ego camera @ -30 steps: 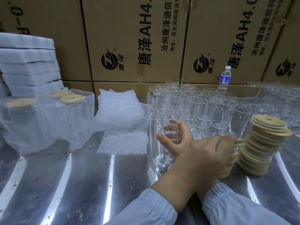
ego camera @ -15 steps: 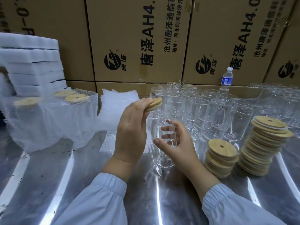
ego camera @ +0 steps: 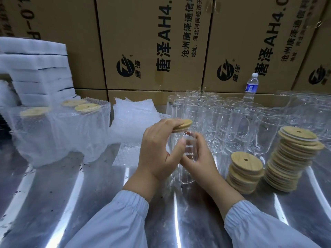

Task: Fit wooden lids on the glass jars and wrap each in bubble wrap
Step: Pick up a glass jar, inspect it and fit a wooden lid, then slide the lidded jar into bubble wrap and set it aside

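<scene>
- Grip report from the head view: the left hand (ego camera: 155, 149) pinches a wooden lid (ego camera: 184, 124) by its rim, fingers on top, thumb down against the glass.
- On the other side, the right hand (ego camera: 200, 160) curls its fingers round the body of the glass jar (ego camera: 186, 169), which stands upright on the counter (ego camera: 53, 194) straight in front of the person.
- That lid sits tilted at the jar's mouth, near edge low and far edge raised. I judge it not yet seated.
- Handling call: the jar looks thin-walled, smooth and slippery, light but breakable, so a mid-body hold away from the rim is the safe one.
- As for the lid, it looks stiff and light: take it by the edge, then press it level from above.
- Room now: a close-packed block of empty jars (ego camera: 232, 126) stands just behind and to the right, so any backward shove risks a clink.
- Two piles of lids sit to the right. The short stack (ego camera: 245, 169) is near the right wrist, and the tall stack (ego camera: 293, 154) beyond it leans; a swinging elbow could topple it.
- Loose bubble wrap (ego camera: 132, 122) lies behind and left of the jar, with wrapped jars (ego camera: 59, 133) further left.
- Bare counter shows at near left, which I read as the lane for carrying the jar to the wrap.
- Cartons (ego camera: 154, 42) wall off the back, and the counter's near edge is out of view.
</scene>
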